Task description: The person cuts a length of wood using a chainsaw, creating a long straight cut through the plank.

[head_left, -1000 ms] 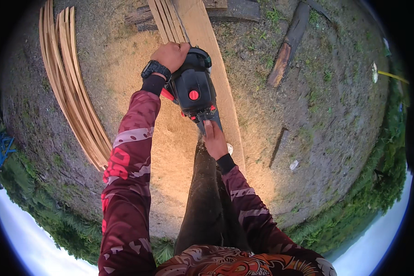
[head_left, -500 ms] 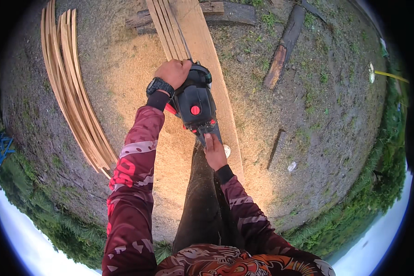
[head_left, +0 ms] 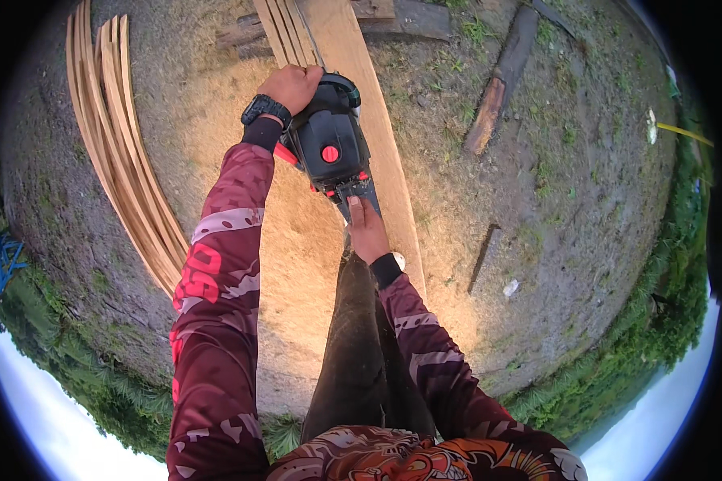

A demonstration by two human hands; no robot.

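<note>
A black chainsaw [head_left: 326, 135] with a red round cap lies over a long wooden plank [head_left: 381, 140], its bar pointing away from me along the wood. My left hand [head_left: 292, 88], with a black watch at the wrist, is closed around the front handle. Around the rear handle my right hand [head_left: 366, 230] is wrapped, its thumb on top. Beyond the saw, parallel cuts split the plank's left side into narrow strips [head_left: 285, 36]. The chain and most of the bar are hidden behind the saw body and my left hand.
Sawdust [head_left: 293, 264] covers the ground around the plank. Long cut strips [head_left: 124, 152] lie in a bundle at the left. A dark timber [head_left: 413, 20] crosses under the plank's far part. Another log [head_left: 501, 80] and a short dark stick [head_left: 484, 258] lie to the right.
The chainsaw and both my hands have moved away from me and slightly left, along the plank. Both hands have kept their grip.
</note>
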